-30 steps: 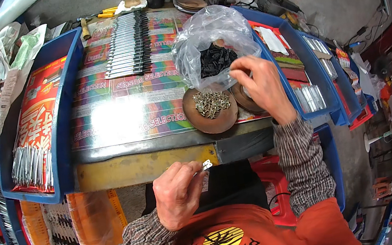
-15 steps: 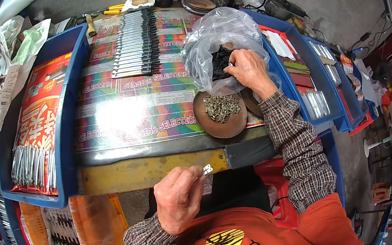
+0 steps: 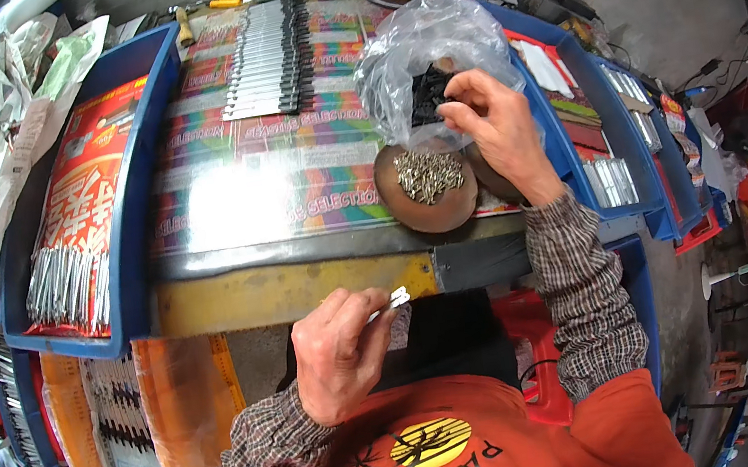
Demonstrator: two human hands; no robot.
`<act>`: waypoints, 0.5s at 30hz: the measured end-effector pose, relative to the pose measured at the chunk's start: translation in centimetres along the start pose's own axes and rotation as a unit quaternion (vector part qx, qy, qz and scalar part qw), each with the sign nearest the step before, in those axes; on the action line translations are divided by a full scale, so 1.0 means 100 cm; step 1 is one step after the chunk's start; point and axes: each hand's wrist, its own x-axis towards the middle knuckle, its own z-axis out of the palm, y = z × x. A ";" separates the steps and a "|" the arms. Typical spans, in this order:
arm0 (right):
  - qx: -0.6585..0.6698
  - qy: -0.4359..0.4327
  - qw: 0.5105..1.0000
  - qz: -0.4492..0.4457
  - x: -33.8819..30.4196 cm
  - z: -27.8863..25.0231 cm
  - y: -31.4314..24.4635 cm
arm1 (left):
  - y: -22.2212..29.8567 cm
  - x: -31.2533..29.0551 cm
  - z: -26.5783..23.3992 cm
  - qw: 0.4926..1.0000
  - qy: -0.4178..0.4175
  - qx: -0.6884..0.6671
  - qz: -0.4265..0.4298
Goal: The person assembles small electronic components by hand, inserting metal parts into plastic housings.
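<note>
My left hand (image 3: 341, 353) is closed in front of the table's near edge, gripping slim silver-white pieces (image 3: 395, 299) whose ends stick out past the fingertips. Over the mouth of a clear plastic bag (image 3: 379, 65) is my right hand (image 3: 503, 129), thumb and forefinger pinched together. Whatever lies between those fingertips is too small to make out. Small black parts (image 3: 428, 97) fill the bag's opening just left of them. Below the bag, a round brown dish (image 3: 410, 219) carries a heap of small metal parts (image 3: 429, 175).
A row of silver-and-black pens (image 3: 266, 62) lies at the table's back. Left stands a blue tray (image 3: 131, 306) with silver tubes (image 3: 71, 286); another blue tray (image 3: 562, 145) flanks the right. An orange crate (image 3: 182, 432) sits below at left.
My right hand has drawn slightly back from the black parts, its fingertips lifting off them. My left hand keeps its grip on the silver-white pieces, which have turned a little. The whole view has shifted slightly.
</note>
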 end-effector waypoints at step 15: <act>0.124 -0.102 0.987 -0.006 -0.149 0.005 -0.058 | 0.017 -0.013 0.011 0.999 -0.047 -0.023 -0.016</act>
